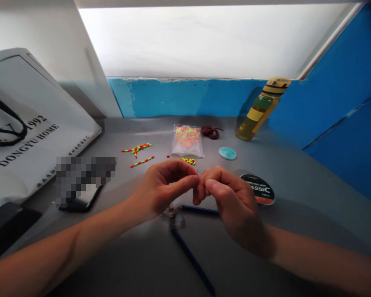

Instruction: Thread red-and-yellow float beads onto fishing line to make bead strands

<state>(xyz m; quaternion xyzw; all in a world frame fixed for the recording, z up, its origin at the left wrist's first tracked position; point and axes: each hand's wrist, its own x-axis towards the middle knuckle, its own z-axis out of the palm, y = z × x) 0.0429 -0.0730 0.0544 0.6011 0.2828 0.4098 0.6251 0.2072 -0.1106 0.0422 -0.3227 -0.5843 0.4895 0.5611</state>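
Above the grey table, my left hand [162, 187] is closed in a pinch of thumb and forefinger. My right hand [230, 198] meets it fingertip to fingertip, its fingers curled closed. A thin dark sliver shows between the fingertips, too small to name. Under the hands lie spread pliers with blue handles [193, 260]. Just beyond is a small pile of red and yellow-green beads [188, 161]. Partly behind my right hand is a round spool labelled CLASSIC [259, 189]. Short rows of the same beads [142, 161] lie to the left.
A clear bag of beads [188, 142] lies farther back beside a dark red cord bundle [212, 132]. A light blue disc [227, 153] and a yellow-green bottle [259, 113] stand right. On the left are a phone [83, 202] and a white printed bag [34, 119].
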